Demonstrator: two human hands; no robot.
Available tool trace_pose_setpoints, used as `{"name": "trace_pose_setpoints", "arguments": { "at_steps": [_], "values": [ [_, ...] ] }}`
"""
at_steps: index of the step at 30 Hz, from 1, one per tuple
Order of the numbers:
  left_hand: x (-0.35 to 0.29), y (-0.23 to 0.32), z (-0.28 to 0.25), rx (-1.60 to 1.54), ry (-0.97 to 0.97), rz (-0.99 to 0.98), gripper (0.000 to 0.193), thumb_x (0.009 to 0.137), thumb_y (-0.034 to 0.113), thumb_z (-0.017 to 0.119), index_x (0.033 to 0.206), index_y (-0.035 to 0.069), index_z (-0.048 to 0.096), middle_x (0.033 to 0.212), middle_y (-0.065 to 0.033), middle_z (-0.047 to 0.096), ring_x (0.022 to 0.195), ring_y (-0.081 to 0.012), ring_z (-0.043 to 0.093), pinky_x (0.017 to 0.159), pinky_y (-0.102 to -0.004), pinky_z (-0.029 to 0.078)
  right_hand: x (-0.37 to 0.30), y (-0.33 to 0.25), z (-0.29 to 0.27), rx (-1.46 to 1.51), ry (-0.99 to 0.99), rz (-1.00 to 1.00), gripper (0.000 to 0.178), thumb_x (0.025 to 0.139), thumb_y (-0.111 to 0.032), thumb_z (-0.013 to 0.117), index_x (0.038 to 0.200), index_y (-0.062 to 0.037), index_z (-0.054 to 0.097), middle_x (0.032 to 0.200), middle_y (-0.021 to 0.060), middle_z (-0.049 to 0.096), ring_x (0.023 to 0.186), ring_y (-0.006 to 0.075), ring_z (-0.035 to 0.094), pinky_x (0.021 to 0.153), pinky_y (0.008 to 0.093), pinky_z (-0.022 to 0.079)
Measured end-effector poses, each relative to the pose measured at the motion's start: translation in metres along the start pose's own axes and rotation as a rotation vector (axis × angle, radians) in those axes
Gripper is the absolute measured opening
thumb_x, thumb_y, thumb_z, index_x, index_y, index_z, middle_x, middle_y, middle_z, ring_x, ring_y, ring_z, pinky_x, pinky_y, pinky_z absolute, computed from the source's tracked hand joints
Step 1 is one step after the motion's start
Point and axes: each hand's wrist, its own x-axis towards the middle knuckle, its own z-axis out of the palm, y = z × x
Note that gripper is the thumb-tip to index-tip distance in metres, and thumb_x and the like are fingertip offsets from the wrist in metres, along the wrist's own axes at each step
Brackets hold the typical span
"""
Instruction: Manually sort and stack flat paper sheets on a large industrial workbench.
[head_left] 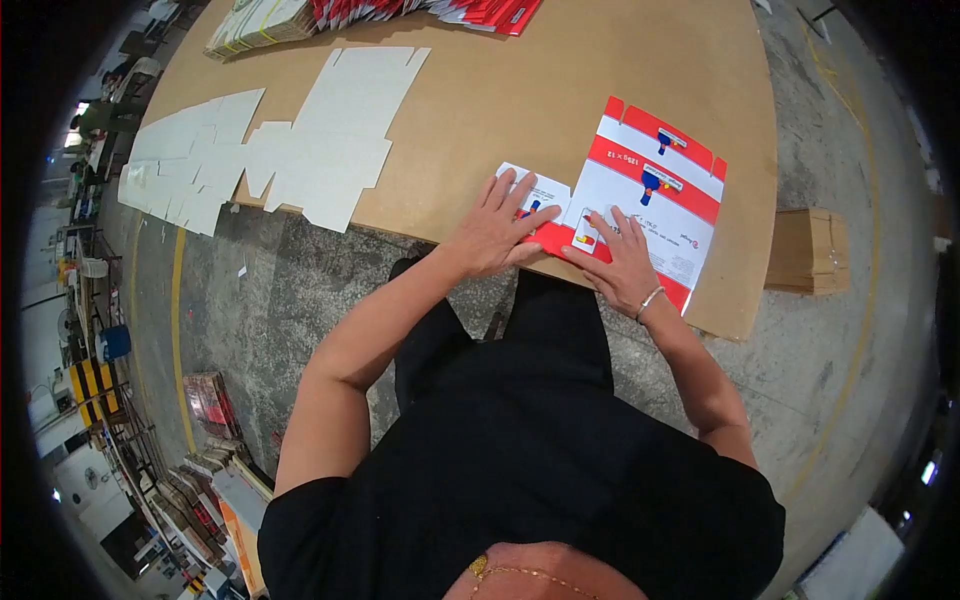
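A flat, unfolded carton [685,235] in red and white lies on a brown table [560,90], at the table's near edge, right of its middle. Its larger panel is crossed by broad red bands on white, with small blue motifs touched with yellow, and dark and red print. Short slots cut the red end farthest from the table's near edge. A smaller white and red panel reaches left along that edge, parted from the larger one by a notch.

The left hand [490,235] lies palm down on the smaller panel, fingers spread; the right hand [622,268], with a bracelet [650,303] at its wrist, presses flat on the larger panel's left side. Both are open, touching the carton without gripping it.

Plain pale blanks [330,130] overlap at the table's left, some jutting past its near edge. Red and white pieces [400,10] crowd the table's far side beside a strapped bundle [262,25]. A brown box [808,250] stands right of the table.
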Motion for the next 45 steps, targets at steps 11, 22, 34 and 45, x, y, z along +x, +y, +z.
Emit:
{"name": "trace_pose_setpoints", "arguments": {
  "at_steps": [11, 22, 34, 45],
  "values": [
    [0.005, 0.017, 0.004, 0.131, 0.023, -0.133, 0.052, 0.094, 0.041, 0.051, 0.144, 0.031, 0.048, 0.152, -0.021, 0.033, 0.138, -0.0461, 0.029, 0.108, -0.0662, 0.021, 0.0, -0.001, -0.002, 0.025, -0.009, 0.048, 0.047, 0.091, -0.031, 0.061, 0.137, -0.0338, 0.055, 0.153, 0.0117, 0.035, 0.143, 0.0416, 0.024, 0.118, 0.0572, 0.017],
    [0.06, 0.043, -0.003, 0.193, -0.077, -0.388, 0.059, 0.09, 0.042, 0.059, 0.146, 0.028, 0.046, 0.141, -0.0199, 0.043, 0.128, -0.0481, 0.039, 0.102, -0.073, 0.023, 0.002, -0.002, -0.012, 0.09, -0.031, 0.059, 0.057, 0.084, -0.027, 0.068, 0.138, -0.021, 0.054, 0.151, 0.0138, 0.038, 0.143, 0.0441, 0.025, 0.117, 0.058, 0.019],
    [0.032, -0.061, -0.013, 0.082, 0.146, -0.441, 0.061, 0.089, 0.039, 0.06, 0.143, 0.015, 0.046, 0.148, -0.0231, 0.034, 0.137, -0.045, 0.03, 0.111, -0.0643, 0.019, -0.008, 0.245, -0.077, 1.227, 0.56, 0.934, 0.08, 0.078, -0.001, 0.076, 0.149, -0.0083, 0.039, 0.139, 0.0149, 0.054, 0.125, 0.0235, 0.055, 0.106, 0.0397, 0.045],
    [0.066, -0.062, -0.013, -0.003, 0.165, -0.414, 0.059, 0.087, 0.038, 0.061, 0.141, 0.02, 0.05, 0.148, -0.0215, 0.036, 0.139, -0.0433, 0.029, 0.113, -0.0635, 0.016, 0.267, 0.413, -0.014, 0.809, 0.422, 0.552, 0.091, 0.072, -0.018, 0.082, 0.149, -0.0031, 0.036, 0.13, 0.0183, 0.062, 0.114, 0.0235, 0.063, 0.097, 0.0347, 0.051]
  ]
}}
